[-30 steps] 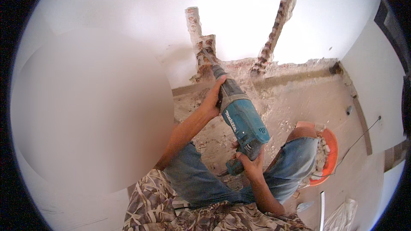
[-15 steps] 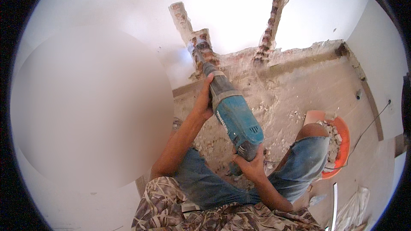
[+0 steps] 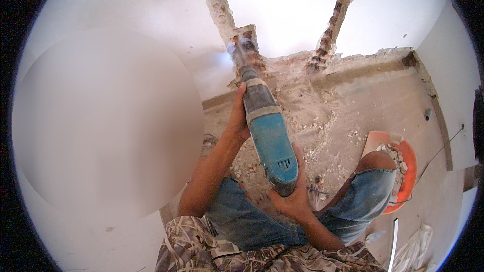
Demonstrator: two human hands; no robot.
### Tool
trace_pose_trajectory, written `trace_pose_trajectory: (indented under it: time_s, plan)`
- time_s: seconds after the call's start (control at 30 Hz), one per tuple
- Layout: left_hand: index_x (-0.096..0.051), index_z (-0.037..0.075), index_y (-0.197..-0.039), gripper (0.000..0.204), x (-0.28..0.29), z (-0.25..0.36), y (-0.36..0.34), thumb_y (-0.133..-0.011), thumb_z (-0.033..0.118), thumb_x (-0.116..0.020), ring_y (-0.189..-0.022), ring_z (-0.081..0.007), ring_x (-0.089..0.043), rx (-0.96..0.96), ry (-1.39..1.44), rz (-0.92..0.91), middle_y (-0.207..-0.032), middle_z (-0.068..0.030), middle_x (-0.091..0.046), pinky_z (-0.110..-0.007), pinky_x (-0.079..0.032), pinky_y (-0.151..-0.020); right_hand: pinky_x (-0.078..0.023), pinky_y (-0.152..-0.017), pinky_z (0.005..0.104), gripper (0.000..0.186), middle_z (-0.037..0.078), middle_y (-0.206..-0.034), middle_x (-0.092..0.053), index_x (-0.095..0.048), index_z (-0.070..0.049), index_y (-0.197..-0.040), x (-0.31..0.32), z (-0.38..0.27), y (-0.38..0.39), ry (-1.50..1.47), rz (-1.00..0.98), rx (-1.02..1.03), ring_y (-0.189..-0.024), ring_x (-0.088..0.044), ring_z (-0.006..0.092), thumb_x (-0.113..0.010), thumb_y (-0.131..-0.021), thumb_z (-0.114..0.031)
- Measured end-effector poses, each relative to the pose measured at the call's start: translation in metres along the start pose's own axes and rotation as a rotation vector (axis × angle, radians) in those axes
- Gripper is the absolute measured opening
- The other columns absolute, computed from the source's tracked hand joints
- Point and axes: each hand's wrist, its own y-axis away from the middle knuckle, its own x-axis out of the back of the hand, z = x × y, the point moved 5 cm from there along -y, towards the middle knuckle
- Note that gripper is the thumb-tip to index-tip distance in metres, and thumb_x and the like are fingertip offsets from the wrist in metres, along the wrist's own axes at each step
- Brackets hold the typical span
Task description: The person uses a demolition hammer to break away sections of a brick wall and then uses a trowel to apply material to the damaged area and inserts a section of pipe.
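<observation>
A teal and black demolition hammer lies between my hands, its nose aimed away from me at the wall. My left hand is closed around the left side of its dark front barrel. At the rear end, my right hand grips the hammer; its fingers are partly hidden by the body. The chisel bit points into a rough recess of exposed brick low in the white wall. Whether the tip touches the brick is blurred by dust and glare.
Another chased groove runs up the wall to the right. Broken rubble covers the floor between my legs. Beside my right knee stands an orange bucket of debris, with a black cable passing it. A large blurred disc hides the left side.
The hammer has turned more upright in view, its rear end shifting left with my right hand. The wall and bucket appear slightly farther right as the view moves.
</observation>
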Motion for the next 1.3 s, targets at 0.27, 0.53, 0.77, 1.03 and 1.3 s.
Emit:
trace_pose_trajectory:
  time_s: [0.27, 0.53, 0.77, 1.03, 1.3]
  plan:
    - [-0.057, 0.009, -0.118, 0.062, -0.015, 0.001, -0.019, -0.089, 0.064, -0.056, -0.098, -0.0246, -0.066, -0.067, -0.013, 0.029, -0.103, -0.0101, -0.064, -0.043, -0.054, -0.089, -0.040, -0.105, 0.0396, 0.095, 0.017, -0.135, -0.046, -0.016, -0.005, -0.153, 0.025, 0.001, -0.012, 0.105, 0.111, 0.058, -0.128, -0.047, 0.0283, -0.062, -0.070, 0.006]
    - [-0.057, 0.011, -0.121, 0.056, -0.080, -0.012, -0.055, -0.092, 0.058, -0.054, -0.107, -0.0284, -0.062, -0.140, 0.177, -0.055, -0.115, -0.0106, -0.064, -0.045, -0.049, -0.098, -0.044, -0.100, 0.0379, 0.088, 0.019, -0.133, -0.051, -0.019, 0.002, -0.150, 0.105, -0.070, -0.032, 0.314, 0.256, 0.019, -0.117, -0.054, 0.0288, -0.075, -0.084, -0.014]
    - [-0.059, 0.012, -0.118, 0.052, -0.096, -0.006, -0.060, -0.093, 0.057, -0.055, -0.109, -0.0265, -0.061, -0.160, 0.293, -0.058, -0.115, -0.0095, -0.065, -0.043, -0.045, -0.102, -0.045, -0.099, 0.0356, 0.087, 0.022, -0.131, -0.053, -0.022, 0.006, -0.149, 0.106, -0.119, -0.033, 0.418, 0.300, -0.036, -0.118, -0.054, 0.0276, -0.076, -0.084, -0.016]
    - [-0.052, 0.008, -0.124, 0.063, -0.099, 0.033, -0.068, -0.090, 0.060, -0.059, -0.116, -0.0263, -0.057, -0.333, 0.361, -0.197, -0.123, -0.0106, -0.059, -0.041, -0.044, -0.105, -0.052, -0.088, 0.0355, 0.082, 0.016, -0.121, -0.060, -0.031, 0.004, -0.146, 0.089, -0.154, -0.087, 0.741, 0.173, 0.172, -0.102, -0.063, 0.0232, -0.077, -0.083, -0.020]
    - [-0.058, 0.012, -0.120, 0.057, -0.124, 0.074, -0.082, -0.095, 0.062, -0.046, -0.111, -0.0284, -0.060, -0.301, 0.555, -0.127, -0.119, -0.0091, -0.063, -0.048, -0.048, -0.099, -0.052, -0.063, 0.0285, 0.071, 0.006, -0.094, -0.064, -0.039, -0.003, -0.143, 0.050, -0.229, -0.146, 0.820, -0.080, 0.295, -0.073, -0.060, 0.0143, -0.075, -0.084, -0.021]
